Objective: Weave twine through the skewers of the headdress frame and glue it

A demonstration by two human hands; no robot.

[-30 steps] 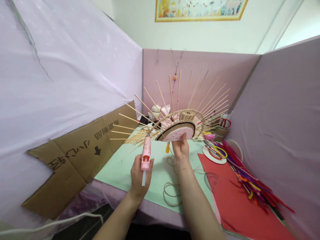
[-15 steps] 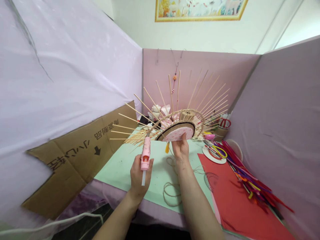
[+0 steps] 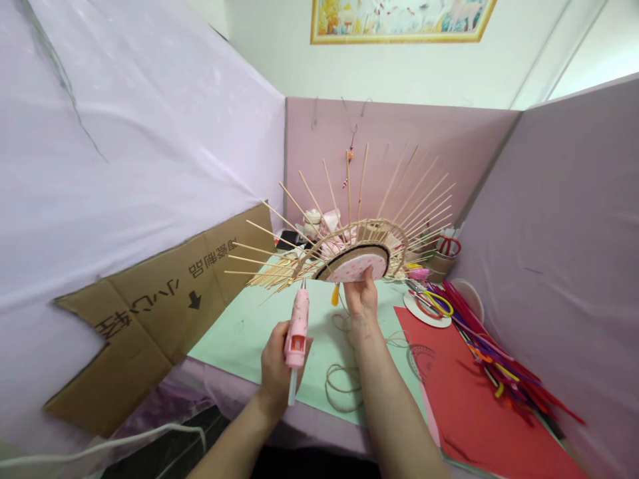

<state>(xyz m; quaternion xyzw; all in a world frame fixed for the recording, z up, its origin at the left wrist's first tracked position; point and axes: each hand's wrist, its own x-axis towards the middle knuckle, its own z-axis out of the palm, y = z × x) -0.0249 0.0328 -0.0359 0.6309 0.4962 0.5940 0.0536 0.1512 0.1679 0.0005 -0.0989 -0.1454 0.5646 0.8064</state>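
My left hand (image 3: 276,362) is wrapped round a pink hot glue gun (image 3: 298,326), its nozzle pointing up and a glue stick jutting from the back. The nozzle tip sits just below the lower left of a round craft piece (image 3: 353,267). This piece has a pink patterned disc, a dark rim, a ring of twine and many thin wooden sticks fanning outward. My right hand (image 3: 363,296) grips it from below, thumb on the pink disc and the other fingers hidden behind. A yellow tassel (image 3: 335,295) hangs under the disc.
Loose twine (image 3: 344,389) curls on the pale green table top (image 3: 234,332). Red sheets (image 3: 464,392) lie at the right, with colourful pipe cleaners (image 3: 494,352) and a white tape roll (image 3: 424,311) on them. Loose sticks (image 3: 272,274) are behind. A cardboard panel (image 3: 154,313) leans left.
The glue gun in my left hand has moved slightly down and right, its nozzle away from the twine ring. The craft piece has turned a little in my right hand.
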